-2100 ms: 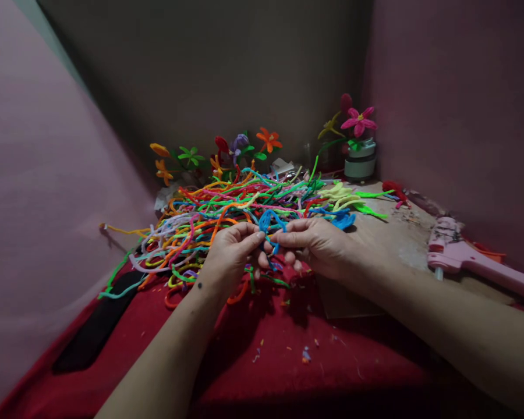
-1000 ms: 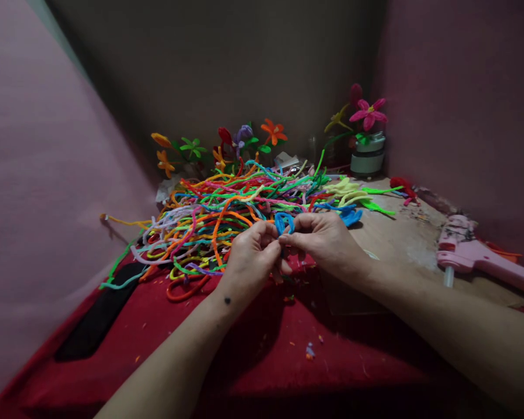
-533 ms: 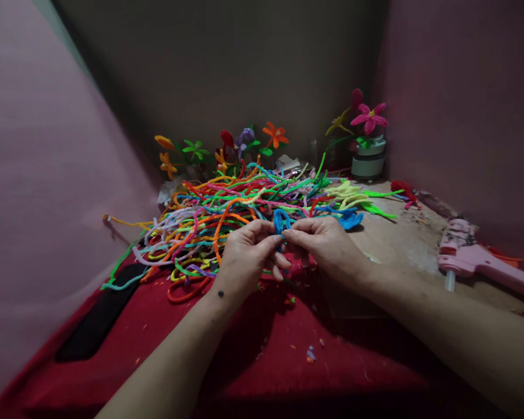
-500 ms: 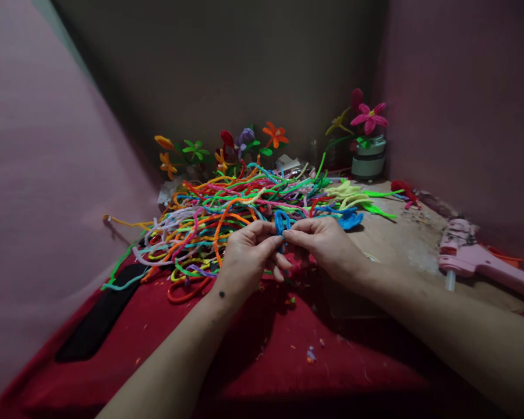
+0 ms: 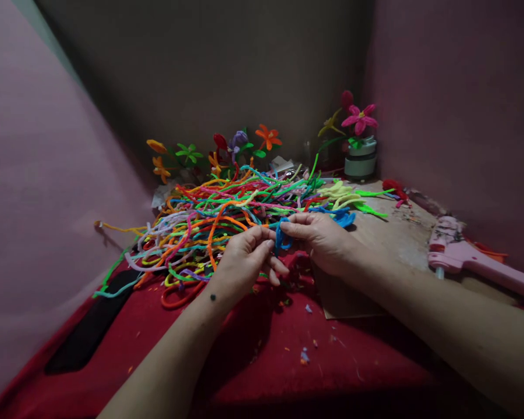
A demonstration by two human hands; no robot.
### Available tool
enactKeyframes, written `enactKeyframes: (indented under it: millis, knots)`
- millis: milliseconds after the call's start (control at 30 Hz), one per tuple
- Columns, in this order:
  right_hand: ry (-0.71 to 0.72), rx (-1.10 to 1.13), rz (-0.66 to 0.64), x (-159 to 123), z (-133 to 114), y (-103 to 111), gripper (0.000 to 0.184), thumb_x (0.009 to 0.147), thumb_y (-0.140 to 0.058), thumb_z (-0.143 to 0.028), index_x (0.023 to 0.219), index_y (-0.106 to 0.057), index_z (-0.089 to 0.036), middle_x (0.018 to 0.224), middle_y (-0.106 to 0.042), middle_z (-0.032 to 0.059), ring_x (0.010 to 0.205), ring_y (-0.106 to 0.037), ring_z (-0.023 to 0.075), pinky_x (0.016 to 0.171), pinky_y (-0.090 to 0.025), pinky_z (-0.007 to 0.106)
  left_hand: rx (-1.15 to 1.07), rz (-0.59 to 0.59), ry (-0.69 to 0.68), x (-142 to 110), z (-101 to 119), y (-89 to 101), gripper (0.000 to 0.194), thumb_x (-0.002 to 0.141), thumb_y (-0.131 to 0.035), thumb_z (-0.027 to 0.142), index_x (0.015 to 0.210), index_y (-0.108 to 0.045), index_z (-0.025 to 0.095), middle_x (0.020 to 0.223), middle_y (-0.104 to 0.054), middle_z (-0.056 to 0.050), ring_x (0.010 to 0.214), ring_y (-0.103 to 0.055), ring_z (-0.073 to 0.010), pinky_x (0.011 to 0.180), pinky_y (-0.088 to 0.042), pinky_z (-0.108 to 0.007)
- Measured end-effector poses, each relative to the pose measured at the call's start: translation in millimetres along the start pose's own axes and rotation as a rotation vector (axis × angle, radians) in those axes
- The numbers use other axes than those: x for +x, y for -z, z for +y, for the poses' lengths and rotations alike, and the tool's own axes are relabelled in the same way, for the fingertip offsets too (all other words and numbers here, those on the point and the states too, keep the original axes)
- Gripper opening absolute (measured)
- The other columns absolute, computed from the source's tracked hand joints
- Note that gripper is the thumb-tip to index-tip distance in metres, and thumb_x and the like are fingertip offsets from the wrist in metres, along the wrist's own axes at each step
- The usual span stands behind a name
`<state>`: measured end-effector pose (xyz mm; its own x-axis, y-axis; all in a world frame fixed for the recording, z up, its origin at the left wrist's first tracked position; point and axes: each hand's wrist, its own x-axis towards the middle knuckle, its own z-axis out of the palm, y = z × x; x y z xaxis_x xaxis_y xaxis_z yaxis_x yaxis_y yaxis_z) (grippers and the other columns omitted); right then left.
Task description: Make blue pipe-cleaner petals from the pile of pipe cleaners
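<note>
A small looped blue pipe cleaner (image 5: 281,240) is held up in front of the pile, between my two hands. My right hand (image 5: 325,240) pinches its upper right side between thumb and forefinger. My left hand (image 5: 247,256) is closed at the loop's left edge, thumb against forefinger, with the lower fingers loosely curled; the exact contact is partly hidden. Behind both hands spreads a heap of many-coloured pipe cleaners (image 5: 227,203). More bent blue pipe cleaners (image 5: 344,217) lie just beyond my right hand.
A pink glue gun (image 5: 458,253) rests on the brown board (image 5: 413,238) at the right. Pipe-cleaner flowers (image 5: 268,138) stand at the back, another pink flower (image 5: 360,120) by a pale green jar (image 5: 360,160). A black strip (image 5: 91,326) lies on the red cloth (image 5: 157,361) among scraps.
The blue loop has turned and now hangs lower between my fingertips. My right finger and thumb have shifted up onto its top. The whole view has swung slightly to the right.
</note>
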<state>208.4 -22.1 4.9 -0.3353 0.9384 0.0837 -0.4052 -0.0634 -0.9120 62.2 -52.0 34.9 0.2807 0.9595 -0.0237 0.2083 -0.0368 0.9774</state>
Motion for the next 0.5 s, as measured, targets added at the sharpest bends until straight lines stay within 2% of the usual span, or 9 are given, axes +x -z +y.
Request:
enactKeyframes:
  millis: [200, 367, 500]
  knots:
    - [-0.038, 0.030, -0.026, -1.4, 5.6, -4.6, 0.024, 0.067, -0.068, -0.033, 0.064, -0.055, -0.013, 0.059, -0.057, -0.0006, 0.052, -0.052, 0.0082, 0.056, -0.041, 0.024, 0.126, 0.047, 0.055, 0.4, -2.9, 1.0, 0.006, 0.076, -0.052, 0.023, 0.076, -0.048, 0.018, 0.043, -0.058, 0.003, 0.030, -0.053, -0.0132, 0.032, -0.041, -0.019]
    - [-0.064, 0.038, -0.086, -4.3, 7.1, -8.0, 0.022, 0.071, -0.065, -0.033, 0.068, -0.054, -0.014, 0.063, -0.058, 0.0000, 0.055, -0.057, 0.0104, 0.055, -0.044, 0.024, 0.132, 0.005, 0.162, -0.4, -1.8, 1.4, 0.014, 0.081, -0.047, 0.031, 0.075, -0.041, 0.020, 0.042, -0.059, 0.001, 0.025, -0.048, -0.0136, 0.027, -0.033, -0.018]
    - [-0.063, 0.031, -0.100, -5.1, 6.5, -8.4, 0.023, 0.070, -0.066, -0.034, 0.070, -0.052, -0.014, 0.062, -0.059, -0.0010, 0.052, -0.059, 0.0106, 0.054, -0.045, 0.024, 0.207, -0.019, 0.151, 1.3, -5.8, 5.4, 0.012, 0.081, -0.045, 0.030, 0.076, -0.040, 0.021, 0.041, -0.057, 0.001, 0.025, -0.048, -0.0136, 0.027, -0.034, -0.019]
